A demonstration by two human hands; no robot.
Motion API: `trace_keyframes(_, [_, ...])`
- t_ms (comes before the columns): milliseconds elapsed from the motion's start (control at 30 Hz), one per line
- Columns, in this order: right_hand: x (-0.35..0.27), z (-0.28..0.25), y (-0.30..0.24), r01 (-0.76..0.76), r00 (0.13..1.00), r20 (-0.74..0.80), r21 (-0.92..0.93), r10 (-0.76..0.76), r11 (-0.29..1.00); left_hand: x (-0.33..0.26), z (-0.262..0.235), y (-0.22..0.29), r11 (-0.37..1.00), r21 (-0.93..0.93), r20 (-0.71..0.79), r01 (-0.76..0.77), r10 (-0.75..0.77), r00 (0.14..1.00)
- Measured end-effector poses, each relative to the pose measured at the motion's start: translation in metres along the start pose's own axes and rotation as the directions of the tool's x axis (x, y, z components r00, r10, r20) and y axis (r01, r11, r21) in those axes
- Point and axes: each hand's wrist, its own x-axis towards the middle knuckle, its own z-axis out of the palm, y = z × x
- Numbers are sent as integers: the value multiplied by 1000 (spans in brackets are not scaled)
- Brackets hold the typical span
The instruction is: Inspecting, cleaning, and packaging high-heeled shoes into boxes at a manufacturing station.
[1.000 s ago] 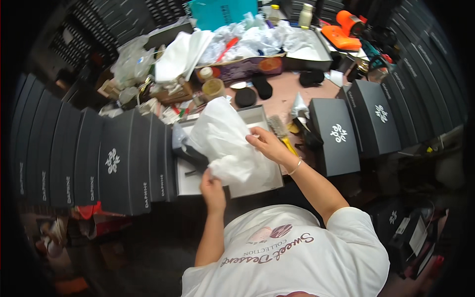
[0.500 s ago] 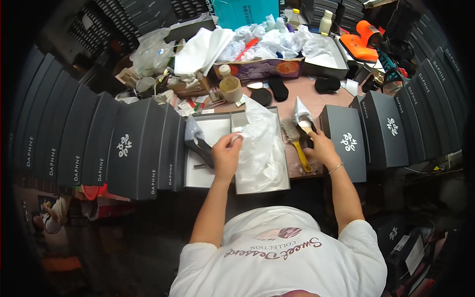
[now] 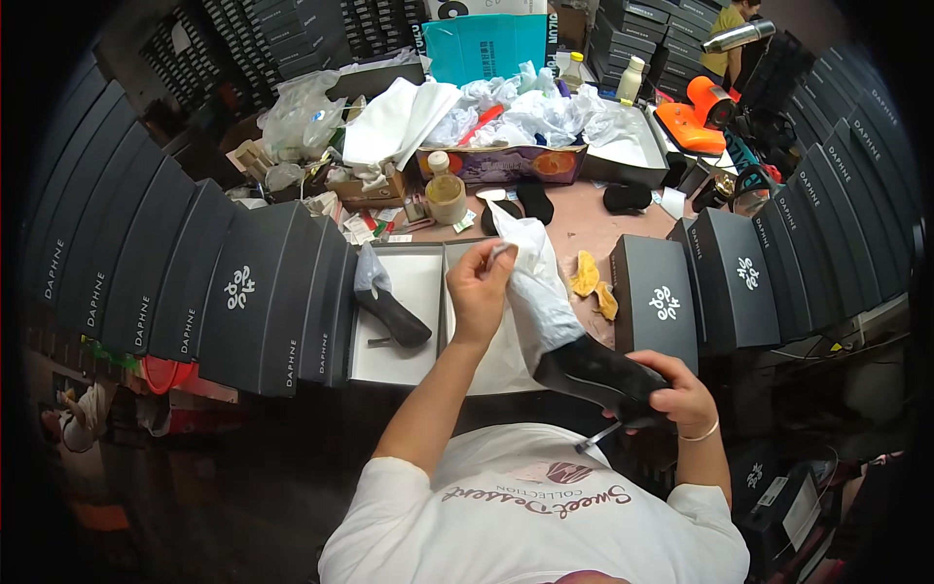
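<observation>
My right hand [image 3: 686, 394] grips a black high-heeled shoe [image 3: 593, 375] near my body. The shoe lies slanted, and its thin heel points down toward my shirt. Pale crumpled paper [image 3: 545, 311] fills its opening. With closed fingers, my left hand [image 3: 480, 292] pinches white tissue paper [image 3: 525, 243] just above that stuffing. A second black high-heeled shoe [image 3: 394, 316], also stuffed with paper, lies in the left part of an open shoe box [image 3: 409, 263]. White tissue [image 3: 496, 365] lines the other part, partly hidden by my left arm.
Yellow cloth pieces [image 3: 585, 274] lie right of the open box. Dark shoe boxes [image 3: 258, 302] stand in rows at left and more boxes [image 3: 657, 307] at right. Behind are a bottle [image 3: 446, 195], a carton of crumpled paper [image 3: 506, 164] and an orange tool [image 3: 696, 117].
My right hand has brought the shoe from beside the box toward my body. The left hand has moved right and up with the tissue. The yellow-handled brush no longer shows; yellow cloth does.
</observation>
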Motion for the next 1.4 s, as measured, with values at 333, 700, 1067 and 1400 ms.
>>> trace_keyframes(333, [57, -11, 64, 75, 982, -187, 427, 7, 901, -10, -55, 0, 740, 623, 246, -255, 124, 961])
trace_keyframes(700, [47, -31, 93, -12, 988, -86, 775, 125, 631, -14, -14, -5, 812, 509, 241, -283, 181, 953])
trace_keyframes(1067, [99, 14, 100, 302, 936, -320, 527, -144, 794, -81, 40, 36, 600, 5, 619, -800, 626, 473])
trace_keyframes(1400, [111, -46, 117, -99, 748, -189, -980, -636, 175, -142, 33, 2, 795, 46, 765, -604, 361, 533])
